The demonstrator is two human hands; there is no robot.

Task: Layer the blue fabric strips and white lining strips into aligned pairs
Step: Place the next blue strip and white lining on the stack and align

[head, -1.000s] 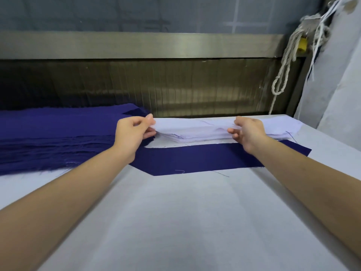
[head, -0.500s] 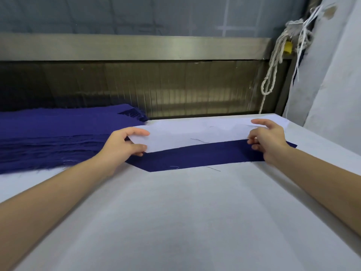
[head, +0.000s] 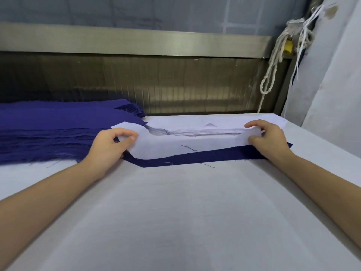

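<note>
A single blue fabric strip (head: 205,157) lies flat on the white table, its left end cut at an angle. A white lining strip (head: 187,144) is held just above it, covering its far half. My left hand (head: 109,147) pinches the lining's left end between thumb and fingers. My right hand (head: 269,137) pinches its right end. Behind lies a stack of white lining strips (head: 195,122). At the left is a thick pile of blue fabric strips (head: 48,130) with frayed edges.
The white padded table (head: 175,212) stretches toward me. A metal panel and rail (head: 156,85) close off the back. A knotted white cord (head: 273,61) hangs at the back right beside a white cloth-covered wall (head: 332,75).
Both hands lifted one white lining strip off the white stack and drew it toward me over the blue strip. The stack behind is now uncovered.
</note>
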